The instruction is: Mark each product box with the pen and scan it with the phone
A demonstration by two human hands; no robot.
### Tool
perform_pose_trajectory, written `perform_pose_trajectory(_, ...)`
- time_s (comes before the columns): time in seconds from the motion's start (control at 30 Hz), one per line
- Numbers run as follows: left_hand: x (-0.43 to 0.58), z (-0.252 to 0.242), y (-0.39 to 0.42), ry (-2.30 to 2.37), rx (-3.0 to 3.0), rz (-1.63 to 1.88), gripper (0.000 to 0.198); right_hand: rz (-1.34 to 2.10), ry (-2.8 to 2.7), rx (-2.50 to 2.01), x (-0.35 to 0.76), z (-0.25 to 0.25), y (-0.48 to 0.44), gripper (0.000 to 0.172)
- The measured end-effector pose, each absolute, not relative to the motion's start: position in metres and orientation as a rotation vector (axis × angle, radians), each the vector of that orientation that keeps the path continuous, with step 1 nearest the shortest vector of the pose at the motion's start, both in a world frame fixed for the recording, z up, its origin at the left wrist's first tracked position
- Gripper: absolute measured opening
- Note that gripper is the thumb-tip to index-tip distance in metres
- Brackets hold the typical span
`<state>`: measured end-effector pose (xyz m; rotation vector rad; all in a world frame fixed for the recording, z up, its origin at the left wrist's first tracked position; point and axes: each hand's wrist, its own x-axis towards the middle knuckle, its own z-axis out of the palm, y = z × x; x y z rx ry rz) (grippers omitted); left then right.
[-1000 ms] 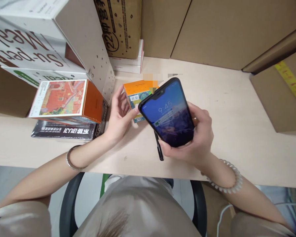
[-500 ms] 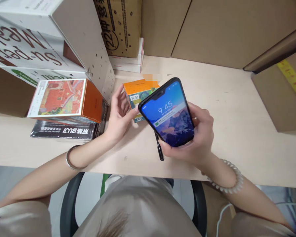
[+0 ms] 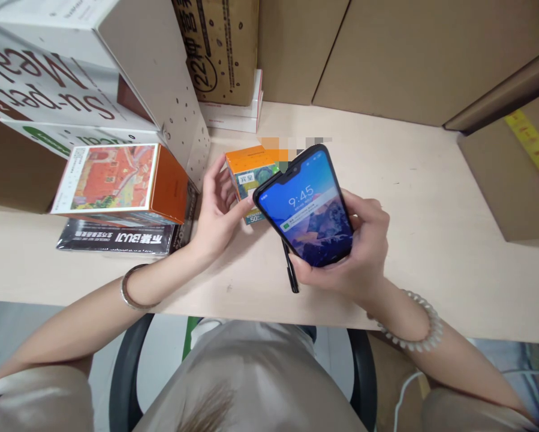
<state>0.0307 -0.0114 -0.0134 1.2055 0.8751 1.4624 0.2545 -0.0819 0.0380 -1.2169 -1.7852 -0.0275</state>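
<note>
In the head view, my right hand point(image 3: 359, 246) is closed around a smartphone point(image 3: 312, 213), held tilted with its lit lock screen up, reading 9:45. Behind the phone's left edge, a small orange box point(image 3: 246, 157) with a colourful printed front stands on the table, its right part covered by the phone. My left hand point(image 3: 222, 207) is at the box's left side, fingers curled along it and thumb across its front, the tip close to the phone's corner. A black pen point(image 3: 292, 277) lies on the table, partly hidden under the phone.
To the left, an orange-sided printed box point(image 3: 116, 180) rests on a black wrapped box point(image 3: 116, 236). Large white cartons point(image 3: 147, 66) are stacked behind them. A brown printed carton point(image 3: 228, 54) sits on flat white boxes point(image 3: 233, 122). A cardboard box with yellow tape point(image 3: 498, 186) stands at right.
Both hands keep almost the same place. The phone and the orange box appear shifted very slightly in the picture, as do the boxes at left.
</note>
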Motion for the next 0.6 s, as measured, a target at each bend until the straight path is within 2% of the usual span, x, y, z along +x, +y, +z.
perform_pose_trajectory(0.27, 0.030, -0.015, -0.012, 0.881, 1.227, 1.458, 0.099, 0.061, -1.788, -1.180, 0.259, 0.031, -0.079, 0.094)
perform_pose_trajectory(0.43, 0.029, -0.010, -0.014, 0.921, 1.258, 1.461, 0.088, 0.152, -1.784, -1.192, 0.266, 0.026, -0.074, 0.101)
perform_pose_trajectory(0.6, 0.026, -0.008, -0.016, 0.958, 1.265, 1.444, 0.092, 0.177, -1.760, -1.319, 0.285, 0.007, -0.045, 0.096)
